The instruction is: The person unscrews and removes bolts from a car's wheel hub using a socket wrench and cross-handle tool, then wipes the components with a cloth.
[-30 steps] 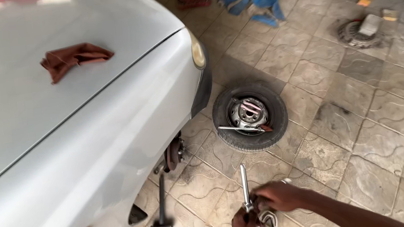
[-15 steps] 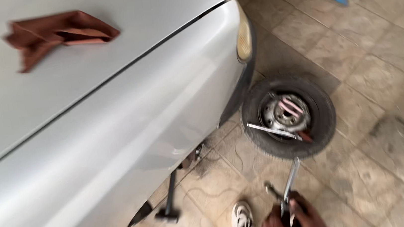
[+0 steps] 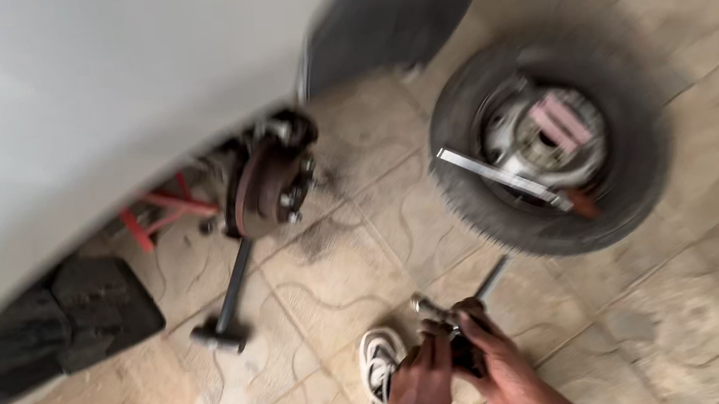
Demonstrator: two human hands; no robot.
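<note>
My left hand and my right hand are together at the bottom of the view, both closed on a metal cross wrench whose bar sticks up toward a tyre. The removed wheel lies flat on the tiled floor just beyond the wrench, with a flat metal bar across its rim. To the left, the bare brake disc and hub show under the silver car body. The picture is blurred.
A hammer leans from the hub down to the floor. A red jack stand sits under the car. A black mudflap or bumper piece is at lower left. My white shoe is beside my hands.
The camera has dropped and moved closer to the wheel arch; the bonnet and red rag have left the view. My hands still grip the wrench.
</note>
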